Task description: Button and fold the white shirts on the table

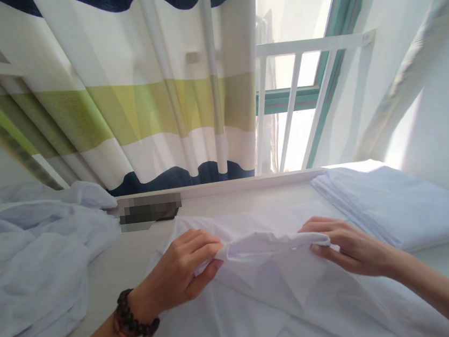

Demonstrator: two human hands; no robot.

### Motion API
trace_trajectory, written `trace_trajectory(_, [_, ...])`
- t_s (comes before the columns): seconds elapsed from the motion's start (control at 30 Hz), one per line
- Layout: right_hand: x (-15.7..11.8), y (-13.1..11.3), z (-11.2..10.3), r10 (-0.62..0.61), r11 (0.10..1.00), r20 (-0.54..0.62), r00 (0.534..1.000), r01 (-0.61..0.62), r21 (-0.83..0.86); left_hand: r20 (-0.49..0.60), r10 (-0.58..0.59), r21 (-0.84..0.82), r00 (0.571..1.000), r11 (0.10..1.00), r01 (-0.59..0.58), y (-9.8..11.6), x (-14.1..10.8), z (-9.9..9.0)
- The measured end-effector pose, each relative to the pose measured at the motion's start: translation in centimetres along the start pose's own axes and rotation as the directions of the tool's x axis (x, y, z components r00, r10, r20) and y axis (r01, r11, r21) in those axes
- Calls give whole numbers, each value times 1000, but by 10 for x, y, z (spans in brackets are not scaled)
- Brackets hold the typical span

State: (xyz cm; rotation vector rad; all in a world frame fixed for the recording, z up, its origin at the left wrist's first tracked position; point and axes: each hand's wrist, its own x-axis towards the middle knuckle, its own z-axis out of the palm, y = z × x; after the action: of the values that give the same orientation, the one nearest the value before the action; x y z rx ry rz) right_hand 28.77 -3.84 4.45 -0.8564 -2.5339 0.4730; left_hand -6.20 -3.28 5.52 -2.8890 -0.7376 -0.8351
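Note:
A white cloth garment (262, 288) lies spread over the white surface in front of me, with a raised fold between my two hands. My left hand (187, 264) pinches the left end of this fold between thumb and fingers, and a dark beaded bracelet circles that wrist. At the fold's right end, my right hand (338, 244) grips the cloth edge, its thumb below and its fingers above. Soft creases run from the fold toward me.
Crumpled white cloth (36, 265) is heaped at the left. A folded white cloth (406, 202) lies at the right. A dark, pixelated flat object (148, 209) rests near the back edge. Behind are a striped curtain (140, 108) and a white railing (311, 45).

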Motion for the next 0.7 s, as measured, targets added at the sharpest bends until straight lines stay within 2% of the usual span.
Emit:
trace_trajectory(0.1, [-5,2,9,28,999,16,999,-28,-23,-29,75,127,997,989,-71,11,-6,10])
trace_trajectory(0.2, [-4,6,16,57,998,-12,998,-57,-36,8,123,248,992,961,-121,26,-6,23])
trace_trajectory(0.33, [0,7,20,78,997,21,997,-78,1,57,23,363,998,931,-42,37,6,34])
trace_trajectory(0.47, [3,6,25,115,993,62,991,-113,-29,180,-129,249,975,965,82,32,17,35])
trace_trajectory(0.57, [6,6,27,163,984,59,985,-159,-75,249,-190,262,950,957,123,26,19,34])
trace_trajectory(0.63, [8,8,24,156,985,30,987,-153,-81,253,-194,302,948,947,113,22,21,32])
trace_trajectory(0.7, [10,10,19,119,988,-38,992,-122,-94,197,-180,322,964,940,110,18,26,26])
